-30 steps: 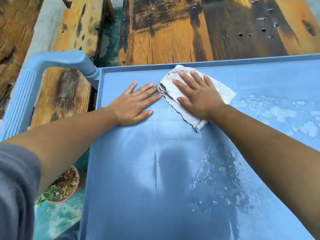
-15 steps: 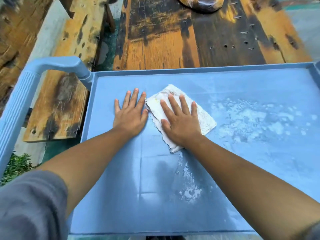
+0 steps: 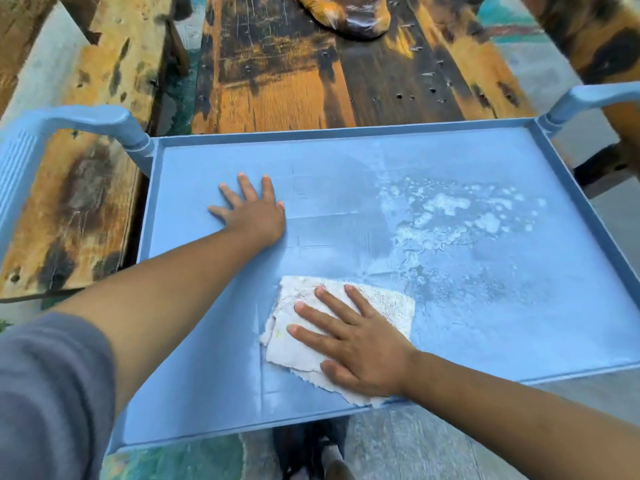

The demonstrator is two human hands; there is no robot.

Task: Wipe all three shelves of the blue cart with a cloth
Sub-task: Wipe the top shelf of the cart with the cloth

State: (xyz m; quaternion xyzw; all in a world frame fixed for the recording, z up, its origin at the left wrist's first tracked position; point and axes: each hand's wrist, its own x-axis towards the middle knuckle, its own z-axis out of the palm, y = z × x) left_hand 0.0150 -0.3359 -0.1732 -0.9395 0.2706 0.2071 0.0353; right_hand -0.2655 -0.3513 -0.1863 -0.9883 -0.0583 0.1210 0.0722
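Top shelf (image 3: 214,161) of the blue cart fills my view, raised rim all round. Lying on it: white cloth (image 3: 294,351), flat, near the front edge, pinned under my right hand (image 3: 353,344), fingers spread, palm down. My left hand (image 3: 252,213) rests flat on bare shelf, up and left of the right hand, well apart from the cloth. Soapy foam patch (image 3: 450,209) sits beyond the right hand, toward the far right; a wet smear runs from it down to just past the cloth's right edge. Shelf around the left hand looks clean and matte.
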